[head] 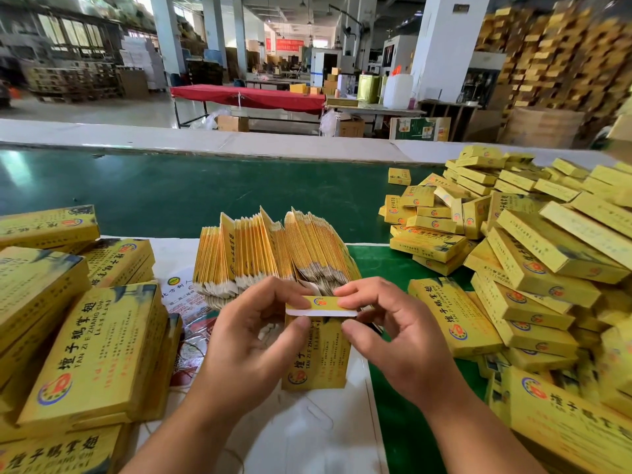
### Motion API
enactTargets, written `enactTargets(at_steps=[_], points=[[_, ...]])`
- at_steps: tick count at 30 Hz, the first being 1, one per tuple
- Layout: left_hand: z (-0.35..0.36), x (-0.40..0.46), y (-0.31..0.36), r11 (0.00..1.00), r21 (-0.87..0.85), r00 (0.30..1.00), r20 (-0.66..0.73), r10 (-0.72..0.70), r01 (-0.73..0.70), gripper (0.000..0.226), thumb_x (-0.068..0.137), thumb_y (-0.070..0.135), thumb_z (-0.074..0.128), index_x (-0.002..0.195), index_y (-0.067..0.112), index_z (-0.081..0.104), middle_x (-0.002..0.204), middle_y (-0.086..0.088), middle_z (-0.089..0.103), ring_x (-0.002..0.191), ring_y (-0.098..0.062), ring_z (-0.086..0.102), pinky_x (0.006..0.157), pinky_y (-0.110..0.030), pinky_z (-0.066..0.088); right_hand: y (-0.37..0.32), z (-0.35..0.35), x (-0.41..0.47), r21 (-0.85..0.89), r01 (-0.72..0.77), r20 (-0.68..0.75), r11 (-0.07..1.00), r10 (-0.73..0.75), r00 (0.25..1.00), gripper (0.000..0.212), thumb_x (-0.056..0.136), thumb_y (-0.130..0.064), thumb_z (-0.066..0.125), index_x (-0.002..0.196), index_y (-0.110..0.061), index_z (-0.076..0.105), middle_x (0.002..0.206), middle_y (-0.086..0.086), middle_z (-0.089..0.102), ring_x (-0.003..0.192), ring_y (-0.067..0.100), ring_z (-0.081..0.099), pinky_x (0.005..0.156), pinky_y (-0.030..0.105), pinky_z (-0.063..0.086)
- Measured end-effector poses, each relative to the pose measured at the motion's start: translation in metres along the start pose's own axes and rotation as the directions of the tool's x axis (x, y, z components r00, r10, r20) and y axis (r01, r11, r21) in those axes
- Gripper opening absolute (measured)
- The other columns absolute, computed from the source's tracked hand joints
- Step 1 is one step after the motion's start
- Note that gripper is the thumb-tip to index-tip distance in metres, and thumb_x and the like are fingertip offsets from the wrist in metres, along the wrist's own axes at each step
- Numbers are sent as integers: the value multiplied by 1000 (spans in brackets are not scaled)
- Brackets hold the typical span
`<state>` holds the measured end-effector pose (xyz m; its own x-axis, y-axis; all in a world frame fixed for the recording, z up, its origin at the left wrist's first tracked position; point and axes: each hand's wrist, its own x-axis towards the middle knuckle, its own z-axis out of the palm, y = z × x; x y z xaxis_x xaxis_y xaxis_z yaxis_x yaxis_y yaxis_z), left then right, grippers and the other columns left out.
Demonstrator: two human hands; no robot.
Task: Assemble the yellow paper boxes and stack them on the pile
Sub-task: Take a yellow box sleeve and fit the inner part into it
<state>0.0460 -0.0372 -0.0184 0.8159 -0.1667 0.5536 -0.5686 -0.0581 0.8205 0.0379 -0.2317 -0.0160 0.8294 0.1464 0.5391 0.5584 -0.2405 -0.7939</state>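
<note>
Yellow paper box point(316, 354) is pinched at its end flap by both hands' fingers point(301, 323); uneven pressure could crease the white tuck tab point(321, 313) between them.

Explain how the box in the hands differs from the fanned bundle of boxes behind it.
The held box is single and opened into shape, with its top flap folded over; the fanned bundle holds many boxes, all pressed flat. The held box is gripped at its top by the left hand and right hand; the bundle stands on edge, untouched. Both are yellow with the same print.
</note>
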Motion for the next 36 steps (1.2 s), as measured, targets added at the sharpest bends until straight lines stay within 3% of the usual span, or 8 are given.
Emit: enactTargets(at_steps=[3,8,12,15,18,23,29,36], points=[[0,0,1,1000,-9,1000,1,-18,18,14,81,31,65,84,17,66,99,-3,70,91,-19,67,71,-30,56,-3,2,-1,-9,-35,-27,999,34,999,16,84,-36,70,90,-21,72,103,-13,71,98,13,68,75,23,56],[0,1,3,995,41,995,-27,-92,93,13,77,27,72,88,26,66,90,-5,69,82,-24,67,67,-44,59,-5,4,1,-58,-42,-43,997,40,998,8,82,-23,71,87,-29,69,98,-18,70,92,11,68,74,23,56],[10,-1,5,990,92,987,-128,-97,109,27,80,28,74,103,31,61,96,8,71,88,-12,70,74,-34,60,-7,11,-1,-121,-8,-119,993,-6,993,2,84,-21,70,85,-21,69,92,-15,70,86,8,68,69,18,55],[19,-8,5,925,341,979,-167,-117,169,62,69,55,71,123,35,48,99,19,66,92,0,65,75,-23,57,-8,17,-3,-148,-2,-242,989,-34,970,5,84,-16,72,82,-17,68,85,-10,68,77,9,67,63,22,55],[30,-13,8,796,579,983,-140,-117,177,94,57,77,65,134,30,40,110,17,58,99,-2,57,78,-18,48,-11,22,-6,-147,4,-311,989,-50,949,12,83,-10,75,79,-15,66,80,-6,67,69,10,65,58,26,55],[30,-13,9,714,688,987,-159,-30,132,85,56,70,57,125,22,48,100,16,54,87,-9,58,66,-15,37,-20,25,-6,-57,-41,-240,998,27,970,18,82,-33,72,77,-18,64,72,0,67,61,14,63,54,31,54],[29,-12,13,702,708,996,-85,-24,77,69,54,61,66,114,35,42,89,23,48,75,-3,52,59,-2,31,-23,22,-6,-45,-79,-214,996,67,975,13,88,-33,67,87,-25,76,73,-11,73,68,8,69,57,16,52],[29,-12,15,700,713,999,-42,-13,39,73,55,57,70,118,31,43,94,22,45,83,-3,48,66,-1,30,-27,20,-6,-67,-63,-289,996,41,957,17,89,-25,66,75,-18,74,60,-1,66,52,14,59,44,32,49]])
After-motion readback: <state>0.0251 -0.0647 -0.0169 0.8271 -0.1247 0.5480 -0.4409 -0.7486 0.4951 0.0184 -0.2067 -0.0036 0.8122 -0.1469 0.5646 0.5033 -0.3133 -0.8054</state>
